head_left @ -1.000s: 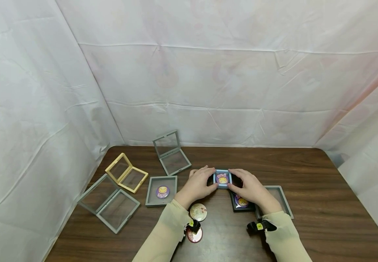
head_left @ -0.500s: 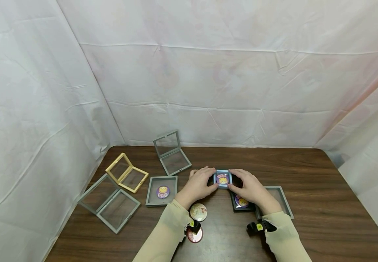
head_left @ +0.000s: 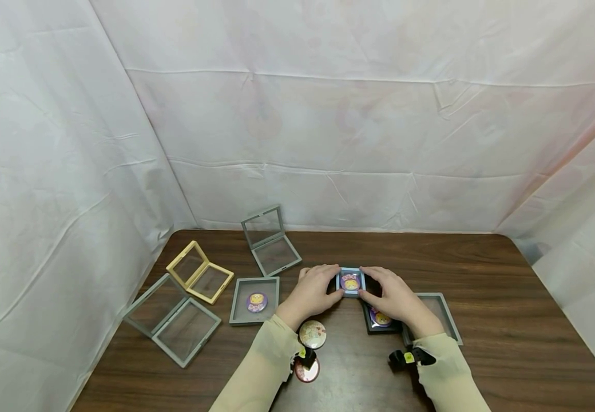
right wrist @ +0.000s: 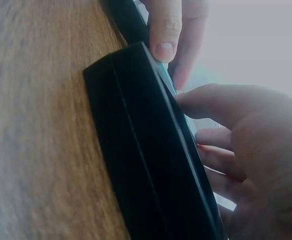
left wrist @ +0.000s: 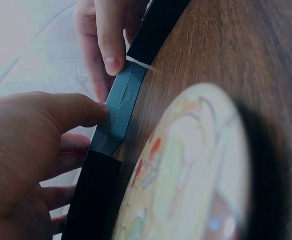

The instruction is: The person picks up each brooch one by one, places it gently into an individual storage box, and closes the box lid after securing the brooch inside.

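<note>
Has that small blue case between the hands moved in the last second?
No, the blue case shows no clear shift either way against the back edge of the table in the head view.

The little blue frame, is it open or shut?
Shut: in the left wrist view, the blue frame shows just a thin seam along its side, no gap.

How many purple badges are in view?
3. One purple badge sits in the blue frame between left hand and right hand; another is in the black frame, partly covered; the third is in the flat grey frame further left. The hands may hide more.
</note>
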A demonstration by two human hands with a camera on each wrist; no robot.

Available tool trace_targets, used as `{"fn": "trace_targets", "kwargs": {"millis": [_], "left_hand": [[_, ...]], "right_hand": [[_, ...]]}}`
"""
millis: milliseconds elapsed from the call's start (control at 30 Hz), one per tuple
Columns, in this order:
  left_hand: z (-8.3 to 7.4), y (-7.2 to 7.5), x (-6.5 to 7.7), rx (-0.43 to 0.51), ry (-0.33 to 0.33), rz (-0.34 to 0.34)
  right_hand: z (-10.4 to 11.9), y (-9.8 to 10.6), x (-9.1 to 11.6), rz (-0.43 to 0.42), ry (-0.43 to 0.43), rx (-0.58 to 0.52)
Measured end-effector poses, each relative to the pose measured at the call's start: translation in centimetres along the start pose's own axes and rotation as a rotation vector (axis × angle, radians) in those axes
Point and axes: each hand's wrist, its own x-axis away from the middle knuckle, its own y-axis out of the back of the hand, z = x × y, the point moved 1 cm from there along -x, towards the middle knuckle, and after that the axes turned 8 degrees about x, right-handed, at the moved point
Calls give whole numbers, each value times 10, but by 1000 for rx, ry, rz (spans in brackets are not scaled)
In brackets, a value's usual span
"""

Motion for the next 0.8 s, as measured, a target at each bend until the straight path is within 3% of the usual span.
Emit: {"fn": "trace_targets", "kwargs": {"millis": [800], "left_hand": [[2, 4, 1, 6, -14, 20]], "right_hand": [[2, -1, 0, -13, -11, 23]]}}
